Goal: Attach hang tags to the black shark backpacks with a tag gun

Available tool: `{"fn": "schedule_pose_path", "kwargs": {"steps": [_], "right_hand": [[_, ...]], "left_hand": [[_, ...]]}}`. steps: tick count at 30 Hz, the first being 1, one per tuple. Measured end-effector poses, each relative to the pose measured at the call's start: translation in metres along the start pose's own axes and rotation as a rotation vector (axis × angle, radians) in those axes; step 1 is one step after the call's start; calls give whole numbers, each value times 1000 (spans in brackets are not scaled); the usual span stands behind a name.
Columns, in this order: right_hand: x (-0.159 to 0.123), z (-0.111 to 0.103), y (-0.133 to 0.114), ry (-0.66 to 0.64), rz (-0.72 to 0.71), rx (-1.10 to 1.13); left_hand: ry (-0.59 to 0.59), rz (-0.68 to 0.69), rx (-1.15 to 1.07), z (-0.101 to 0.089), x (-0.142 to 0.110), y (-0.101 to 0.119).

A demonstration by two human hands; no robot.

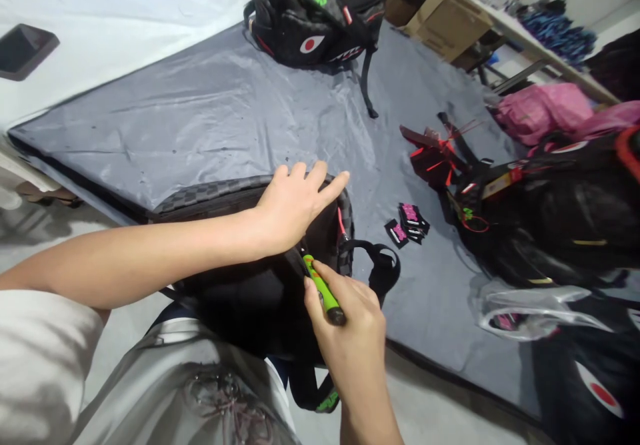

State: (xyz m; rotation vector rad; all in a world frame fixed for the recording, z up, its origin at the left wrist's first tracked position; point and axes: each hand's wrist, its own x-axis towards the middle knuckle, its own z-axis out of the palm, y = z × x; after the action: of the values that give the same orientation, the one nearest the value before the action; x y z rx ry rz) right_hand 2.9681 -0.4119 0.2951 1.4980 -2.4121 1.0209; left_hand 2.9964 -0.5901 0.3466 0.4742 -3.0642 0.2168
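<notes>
A black backpack with a dark checkered rim lies at the table's near edge, against my body. My left hand rests on its upper side, fingers spread over the checkered edge. My right hand grips a slim green tool with orange marks and a black end. The tool's far tip reaches the black fabric just below my left hand; the tip itself is hard to make out. Beside the right hand, a black strap hangs from the backpack, and a red zipper pull shows near its corner.
Another black backpack stands at the table's far side. Small black-and-pink labels lie right of my hands on the grey cloth. Farther right are more black bags, a clear plastic bag and red-black tags.
</notes>
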Motion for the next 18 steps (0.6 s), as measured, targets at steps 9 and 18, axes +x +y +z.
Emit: {"fn": "schedule_pose_path", "kwargs": {"steps": [9, 18], "right_hand": [[4, 8, 3, 14, 23, 54], [-2, 14, 8, 66, 14, 174]], "left_hand": [[-20, 5, -9, 0, 1, 1], [-367, -14, 24, -50, 1, -19]]}}
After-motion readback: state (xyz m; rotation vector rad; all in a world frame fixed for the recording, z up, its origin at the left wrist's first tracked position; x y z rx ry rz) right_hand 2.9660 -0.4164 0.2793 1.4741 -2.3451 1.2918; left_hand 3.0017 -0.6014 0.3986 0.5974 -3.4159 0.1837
